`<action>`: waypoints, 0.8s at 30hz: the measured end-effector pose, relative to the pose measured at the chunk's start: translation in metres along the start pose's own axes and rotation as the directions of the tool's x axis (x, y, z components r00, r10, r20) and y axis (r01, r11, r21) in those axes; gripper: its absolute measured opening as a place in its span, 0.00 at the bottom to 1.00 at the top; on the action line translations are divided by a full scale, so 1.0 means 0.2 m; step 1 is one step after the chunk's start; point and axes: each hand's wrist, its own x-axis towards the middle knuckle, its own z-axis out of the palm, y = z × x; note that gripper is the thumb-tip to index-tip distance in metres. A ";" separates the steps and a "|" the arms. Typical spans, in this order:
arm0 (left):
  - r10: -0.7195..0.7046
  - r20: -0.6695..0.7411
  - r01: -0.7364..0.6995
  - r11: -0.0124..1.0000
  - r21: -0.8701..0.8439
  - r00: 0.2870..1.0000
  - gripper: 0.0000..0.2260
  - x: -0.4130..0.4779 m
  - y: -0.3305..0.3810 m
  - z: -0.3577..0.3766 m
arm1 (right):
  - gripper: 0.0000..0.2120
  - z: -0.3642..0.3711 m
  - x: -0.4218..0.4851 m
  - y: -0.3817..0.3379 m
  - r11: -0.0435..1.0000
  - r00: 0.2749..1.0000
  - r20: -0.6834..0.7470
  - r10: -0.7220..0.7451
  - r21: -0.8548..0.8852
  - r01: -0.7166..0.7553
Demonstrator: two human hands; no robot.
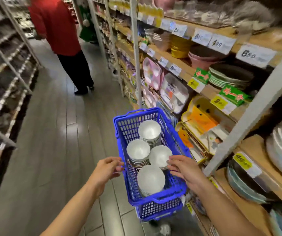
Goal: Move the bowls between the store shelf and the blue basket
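Note:
A blue basket (174, 138) stands in the aisle beside the store shelf (256, 145). Inside it are several stacks of white bowls: one at the far end (149, 129), one on the left (138, 149), one on the right (159, 155) and one nearest me (151, 178). My left hand (107, 169) hovers at the basket's left rim, its fingers loosely bent and holding nothing. My right hand (183, 169) reaches over the right rim with spread fingers, the fingertips at the edge of the right stack.
The shelf on the right carries plates, trays and larger bowls (230, 77) behind price tags. A white upright post (249, 120) stands just right of the basket. A person in a red top (58, 26) stands further up the aisle. Another rack (5, 68) lines the left side.

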 end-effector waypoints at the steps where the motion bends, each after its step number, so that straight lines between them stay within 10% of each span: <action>1: -0.013 0.002 0.013 1.000 0.013 1.000 0.07 0.07 0.03 0.00 | 0.06 0.02 0.08 -0.03 1.000 1.000 0.004 0.016 0.004 -0.016; 12: -0.044 0.156 -0.010 0.945 0.328 0.987 0.04 0.89 0.36 0.31 | 0.05 0.20 0.81 -0.18 0.984 0.984 -0.098 0.152 -0.077 -0.159; 24: 0.098 0.435 -0.434 0.413 0.801 0.895 0.13 1.75 0.37 0.61 | 0.17 0.38 1.31 -0.08 0.881 0.870 -0.473 0.139 -0.343 -0.327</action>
